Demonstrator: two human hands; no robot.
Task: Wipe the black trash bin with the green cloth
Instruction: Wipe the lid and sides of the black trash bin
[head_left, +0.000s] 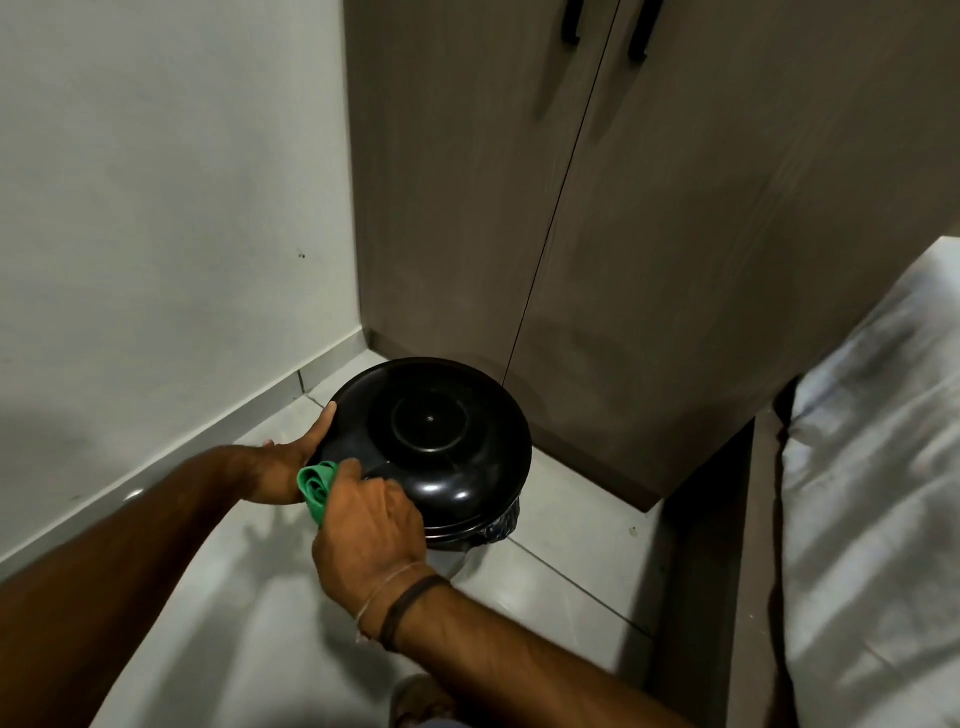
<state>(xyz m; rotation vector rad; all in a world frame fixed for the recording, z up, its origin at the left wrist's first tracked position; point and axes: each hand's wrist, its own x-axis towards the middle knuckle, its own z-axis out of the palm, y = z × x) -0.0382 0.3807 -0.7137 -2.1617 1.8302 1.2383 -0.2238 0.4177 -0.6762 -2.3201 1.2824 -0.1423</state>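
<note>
A round black trash bin (441, 431) with a glossy domed lid stands on the floor in the corner, seen from above. A dark liner bag sticks out under the lid on its right side. My left hand (283, 465) grips the lid's left rim, thumb on top. My right hand (363, 525) presses a bunched green cloth (314, 486) against the lid's near-left edge; most of the cloth is hidden under my fingers. The bin's body is largely hidden beneath the lid and my hands.
A brown wardrobe (649, 234) with two doors and black handles rises right behind the bin. A white wall (156, 208) with a grey skirting closes the left side. A bed with a light sheet (872, 493) lies to the right. The floor is pale tile (561, 545).
</note>
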